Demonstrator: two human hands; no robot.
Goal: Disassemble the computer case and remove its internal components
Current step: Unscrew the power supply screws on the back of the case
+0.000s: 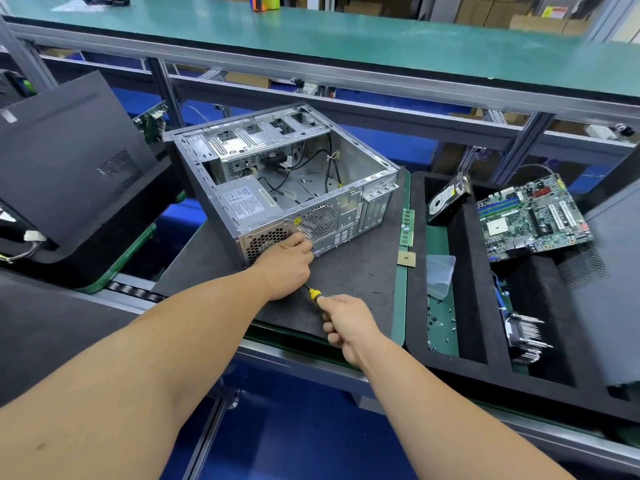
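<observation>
The computer case [284,181] lies open-side up on the dark mat [349,282] at the desk's near edge, its power supply [242,202] inside at the near left corner. The left hand [285,263] rests curled against the case's rear panel, its grip hidden. The right hand [349,323] grips a yellow-handled screwdriver [313,293]. To the right, a foam tray [474,271] holds a hard drive [446,199], motherboard [533,216], heatsink [524,336] and loose screws [440,320].

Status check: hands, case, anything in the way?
Right hand grips screwdriver; left hand at case rear. Power supply still inside. No visible obstruction.
</observation>
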